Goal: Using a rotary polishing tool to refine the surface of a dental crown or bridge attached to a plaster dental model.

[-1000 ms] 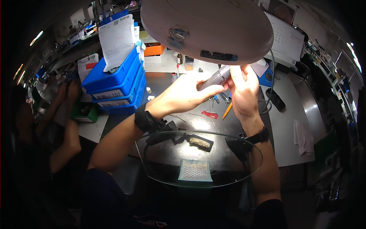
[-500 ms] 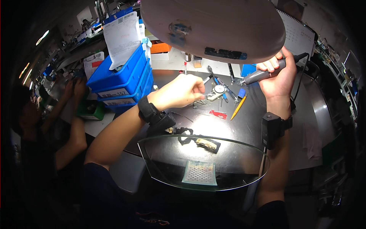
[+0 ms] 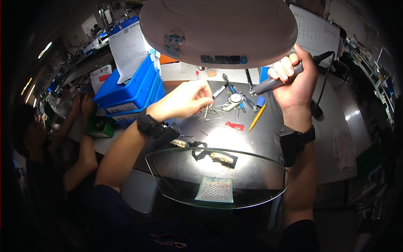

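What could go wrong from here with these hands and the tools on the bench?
The left hand's fingers are close to scattered thin metal bits, which might prick them or roll away. The right hand grips a grey handpiece angled toward the dial gauge, so lowering it carelessly could knock the gauge. The stacked blue bins stand near the left forearm; a wide swing might nudge them.

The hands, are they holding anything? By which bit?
The right hand grips the grey tool around its middle. I can't tell whether the left hand holds anything.
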A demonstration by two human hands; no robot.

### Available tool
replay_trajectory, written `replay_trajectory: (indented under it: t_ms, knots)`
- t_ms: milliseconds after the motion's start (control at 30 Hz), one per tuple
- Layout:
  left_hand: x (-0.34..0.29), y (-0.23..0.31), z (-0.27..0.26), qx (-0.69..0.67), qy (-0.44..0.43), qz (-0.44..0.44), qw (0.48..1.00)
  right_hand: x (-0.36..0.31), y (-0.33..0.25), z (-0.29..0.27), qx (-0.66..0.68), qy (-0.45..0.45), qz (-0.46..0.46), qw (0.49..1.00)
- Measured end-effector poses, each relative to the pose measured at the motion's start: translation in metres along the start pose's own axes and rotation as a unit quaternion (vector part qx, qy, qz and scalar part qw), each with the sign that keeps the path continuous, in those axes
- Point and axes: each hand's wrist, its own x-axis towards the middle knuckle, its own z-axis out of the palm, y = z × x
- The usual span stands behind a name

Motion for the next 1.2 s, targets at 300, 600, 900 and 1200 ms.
replay_trajectory:
  t_ms: [300,600,900,1200]
  knots:
    - [-0.027,0.042,0.027,-0.359,0.107,0.190,0.908,-0.015,0.013,-0.005,0.255,-0.080,0.071,0.961]
    - [-0.030,0.039,0.043,-0.492,0.059,0.211,0.842,-0.016,0.020,-0.007,0.296,-0.020,0.072,0.952]
    - [-0.031,0.036,0.045,-0.529,0.062,0.202,0.822,-0.016,0.023,-0.006,0.296,-0.023,0.072,0.952]
    - [-0.031,0.039,0.046,-0.525,0.087,0.196,0.824,-0.017,0.025,-0.007,0.298,-0.014,0.067,0.952]
